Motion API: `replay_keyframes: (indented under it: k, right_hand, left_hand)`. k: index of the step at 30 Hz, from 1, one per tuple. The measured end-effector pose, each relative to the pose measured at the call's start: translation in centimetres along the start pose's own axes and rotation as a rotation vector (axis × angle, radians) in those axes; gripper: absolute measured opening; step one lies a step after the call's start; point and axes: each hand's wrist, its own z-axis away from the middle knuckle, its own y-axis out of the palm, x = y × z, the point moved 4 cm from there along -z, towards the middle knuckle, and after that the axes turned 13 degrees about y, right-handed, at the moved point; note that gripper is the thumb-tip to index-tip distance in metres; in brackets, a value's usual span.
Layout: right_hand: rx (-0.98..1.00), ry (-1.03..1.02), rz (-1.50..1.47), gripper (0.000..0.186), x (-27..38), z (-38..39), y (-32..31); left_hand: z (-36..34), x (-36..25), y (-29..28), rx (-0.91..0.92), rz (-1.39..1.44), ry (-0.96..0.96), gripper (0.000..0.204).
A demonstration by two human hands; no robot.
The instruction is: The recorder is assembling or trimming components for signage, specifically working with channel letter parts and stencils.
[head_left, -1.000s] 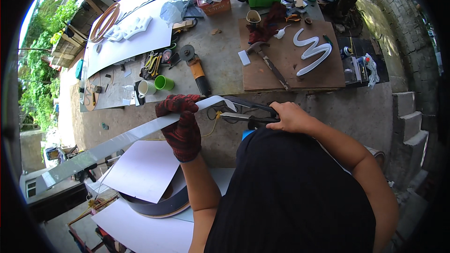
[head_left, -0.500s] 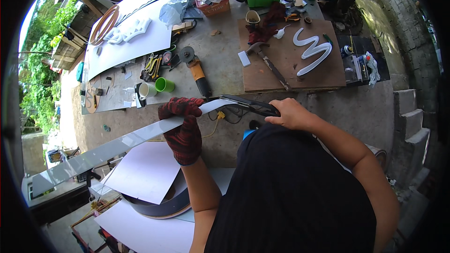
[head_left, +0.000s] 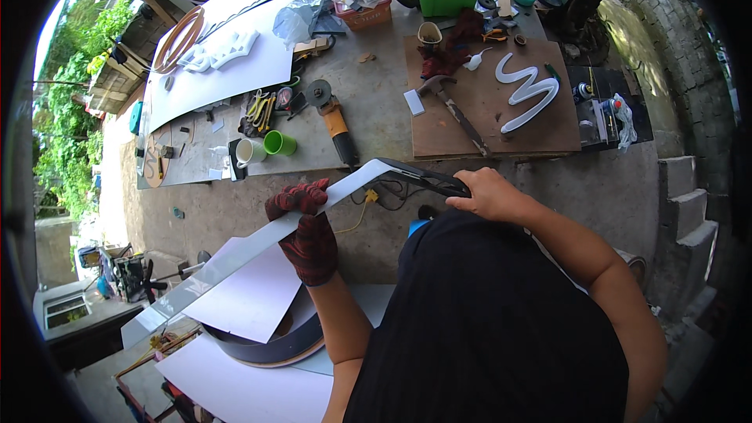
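Note:
My left hand (head_left: 304, 231), in a red and black knitted glove, is closed round a long, flat, pale grey strip (head_left: 235, 262). The strip slopes down to the lower left. Its upper end bends over beside the jaws of black long-handled pliers (head_left: 427, 178). My bare right hand (head_left: 492, 194) is wrapped round the handles of those pliers. The jaws lie on the strip's bent end, in front of the worktable's near edge; how tightly they grip it I cannot tell.
On the worktable (head_left: 368, 102) lie an angle grinder (head_left: 335, 121), a green cup (head_left: 279, 143) and a white mug (head_left: 249, 153). A brown board (head_left: 540, 137) bears a hammer (head_left: 454, 115) and a white zigzag shape (head_left: 526, 94). White sheets (head_left: 251, 294) lie low at the left.
The strip has tilted more steeply, its far lower end swinging right and down. Its bent end shows more of a bend beside the pliers. Both hands keep their holds.

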Motion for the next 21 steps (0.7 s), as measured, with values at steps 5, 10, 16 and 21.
replay_keyframes:
  k: [5,10,16,21]
  right_hand:
    - [0.004,0.006,-0.016,0.044,0.4,0.0,0.5]
    - [0.022,0.039,-0.087,0.047,1.3,0.1,0.8]
    - [0.03,0.011,-0.015,0.051,1.7,-0.3,1.9]
    - [-0.036,-0.055,-0.043,0.057,2.0,-0.7,2.9]
  left_hand:
    - [0.4,-0.8,-0.7,-0.013,0.026,-0.006,0.043]
    - [0.5,-1.4,-1.5,-0.037,0.014,0.01,0.044]
    - [0.9,-2.5,-2.4,-0.03,-0.026,0.033,0.047]
    - [1.2,-2.8,-3.1,0.001,0.061,0.054,0.043]
